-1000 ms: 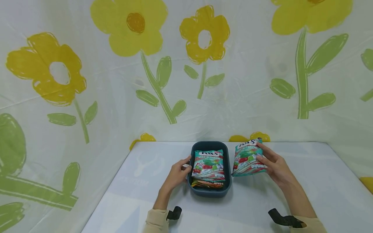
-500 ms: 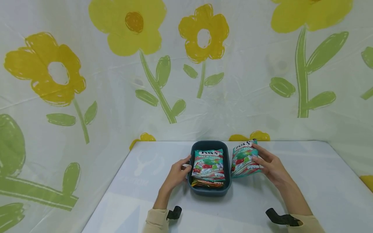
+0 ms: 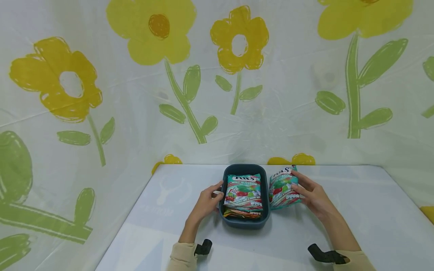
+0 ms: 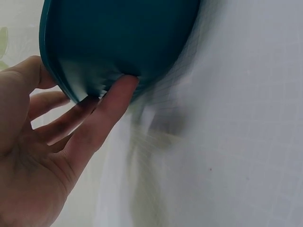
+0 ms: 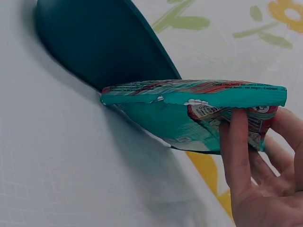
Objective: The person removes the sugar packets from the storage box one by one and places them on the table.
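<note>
My right hand (image 3: 317,197) pinches the side of a teal bag of Fox's Mint Blossom candy (image 3: 283,190), just off the right side of a dark blue-green plastic bin (image 3: 245,224). In the right wrist view, fingers lie on the underside of the candy bag (image 5: 189,123), whose far corner meets or overlaps the bin (image 5: 109,42). A similar Mint Blossom bag (image 3: 243,192) lies inside the bin, on top of an orange packet (image 3: 242,214) that is mostly hidden. My left hand (image 3: 207,199) touches the bin's left outer wall, its fingertips against the plastic (image 4: 118,42).
The bin stands on a white table (image 3: 152,226) close to its back edge. Behind hangs a pale curtain (image 3: 278,113) printed with yellow flowers. Black straps (image 3: 325,256) sit at both wrists, over beige sleeves.
My right hand has brought the held candy bag leftward and slightly down, nearer the bin. The left hand, the bin and its contents have stayed in place.
</note>
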Tool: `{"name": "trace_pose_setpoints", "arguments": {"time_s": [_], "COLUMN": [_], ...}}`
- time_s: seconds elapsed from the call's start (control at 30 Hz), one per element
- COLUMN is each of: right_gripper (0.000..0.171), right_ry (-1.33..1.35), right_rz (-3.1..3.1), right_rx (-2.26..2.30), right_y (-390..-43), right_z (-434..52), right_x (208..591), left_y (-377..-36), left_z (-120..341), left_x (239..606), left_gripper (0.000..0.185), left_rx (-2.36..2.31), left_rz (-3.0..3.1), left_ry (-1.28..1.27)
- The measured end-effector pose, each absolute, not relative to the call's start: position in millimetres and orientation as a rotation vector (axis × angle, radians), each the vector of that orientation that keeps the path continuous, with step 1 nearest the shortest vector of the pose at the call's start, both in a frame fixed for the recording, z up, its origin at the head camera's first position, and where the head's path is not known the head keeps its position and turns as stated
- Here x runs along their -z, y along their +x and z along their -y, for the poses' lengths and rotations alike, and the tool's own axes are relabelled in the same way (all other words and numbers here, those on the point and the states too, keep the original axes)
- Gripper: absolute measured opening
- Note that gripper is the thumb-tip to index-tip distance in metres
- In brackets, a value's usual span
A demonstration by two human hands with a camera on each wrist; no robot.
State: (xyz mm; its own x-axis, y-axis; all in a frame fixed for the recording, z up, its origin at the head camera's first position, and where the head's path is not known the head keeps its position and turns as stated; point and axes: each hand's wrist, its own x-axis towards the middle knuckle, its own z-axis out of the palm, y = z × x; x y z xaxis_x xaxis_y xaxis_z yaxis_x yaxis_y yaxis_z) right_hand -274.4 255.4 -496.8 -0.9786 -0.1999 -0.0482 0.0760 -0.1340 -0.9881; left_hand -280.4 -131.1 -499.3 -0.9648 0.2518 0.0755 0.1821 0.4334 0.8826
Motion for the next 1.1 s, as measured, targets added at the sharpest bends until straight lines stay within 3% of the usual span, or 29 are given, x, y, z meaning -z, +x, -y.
{"name": "trace_pose_setpoints", "arguments": {"time_s": [0.53,1.1], "right_gripper": [0.071,0.086], "right_ry": [-0.062,-0.197], "right_rz": [-2.284,-2.813], "right_rx": [1.934,1.459], "right_y": [-276,-275], "right_z": [-256,-247], "right_x": [506,501], "left_y": [-279,-278], "left_z": [135,136], "left_x": [496,494], "left_gripper": [0.051,0.051], "left_rx": [-1.561,-1.547], "left_rz": [-2.602,-2.613], "left_ry": [0.403,0.417]}}
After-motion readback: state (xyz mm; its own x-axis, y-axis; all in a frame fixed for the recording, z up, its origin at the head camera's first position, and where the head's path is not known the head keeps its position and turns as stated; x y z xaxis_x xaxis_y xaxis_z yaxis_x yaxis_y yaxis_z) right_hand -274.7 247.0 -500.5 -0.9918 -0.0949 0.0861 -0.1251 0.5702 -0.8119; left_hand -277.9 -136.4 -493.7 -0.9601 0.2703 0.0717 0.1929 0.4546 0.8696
